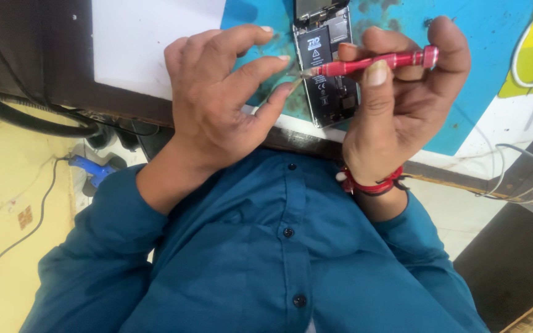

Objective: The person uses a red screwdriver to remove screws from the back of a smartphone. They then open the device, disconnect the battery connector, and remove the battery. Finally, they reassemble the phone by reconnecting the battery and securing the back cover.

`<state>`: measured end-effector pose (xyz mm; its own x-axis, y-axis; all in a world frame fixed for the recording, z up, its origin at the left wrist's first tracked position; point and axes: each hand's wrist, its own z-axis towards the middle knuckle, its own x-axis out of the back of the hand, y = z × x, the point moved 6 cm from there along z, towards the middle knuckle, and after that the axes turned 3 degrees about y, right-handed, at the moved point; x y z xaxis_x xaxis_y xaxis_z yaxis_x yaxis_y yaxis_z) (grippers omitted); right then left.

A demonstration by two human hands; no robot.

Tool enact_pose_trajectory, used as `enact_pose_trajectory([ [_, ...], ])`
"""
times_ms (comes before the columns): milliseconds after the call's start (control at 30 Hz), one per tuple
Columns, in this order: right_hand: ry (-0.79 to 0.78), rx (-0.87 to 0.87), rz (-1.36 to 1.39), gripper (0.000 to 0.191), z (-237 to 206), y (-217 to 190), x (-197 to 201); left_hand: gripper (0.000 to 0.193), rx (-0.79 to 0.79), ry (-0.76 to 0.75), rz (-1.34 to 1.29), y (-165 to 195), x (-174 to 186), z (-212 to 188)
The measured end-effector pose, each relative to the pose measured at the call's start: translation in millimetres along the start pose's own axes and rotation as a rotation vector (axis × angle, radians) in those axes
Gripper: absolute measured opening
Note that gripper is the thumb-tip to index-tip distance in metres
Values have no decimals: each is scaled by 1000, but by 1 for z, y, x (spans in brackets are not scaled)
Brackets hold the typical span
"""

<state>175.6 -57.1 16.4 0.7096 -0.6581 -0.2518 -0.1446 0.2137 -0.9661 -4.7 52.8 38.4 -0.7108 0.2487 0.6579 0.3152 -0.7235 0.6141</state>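
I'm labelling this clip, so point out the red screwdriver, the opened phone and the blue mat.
red screwdriver (377,61): head view, on its knurled handle.
opened phone (323,92): head view, on the exposed inside, lower half.
blue mat (495,37): head view, on a bare patch at right.

Bright, even light; soft shadows, slight blur, edges bent.

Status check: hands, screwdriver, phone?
Right hand grips red screwdriver. Left hand pinches its tip, fingers curled. Opened phone lies beneath on blue mat. Nothing obstructing.
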Motion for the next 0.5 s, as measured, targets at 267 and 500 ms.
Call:
enact_pose_trajectory([
  [267,30,-26,4,54,3,-3,3,21,-50,41,-18,5,-2,3],
  [500,58,-10,14,56,2,-4,6,19,-49,52,-28,3,-4,2],
])
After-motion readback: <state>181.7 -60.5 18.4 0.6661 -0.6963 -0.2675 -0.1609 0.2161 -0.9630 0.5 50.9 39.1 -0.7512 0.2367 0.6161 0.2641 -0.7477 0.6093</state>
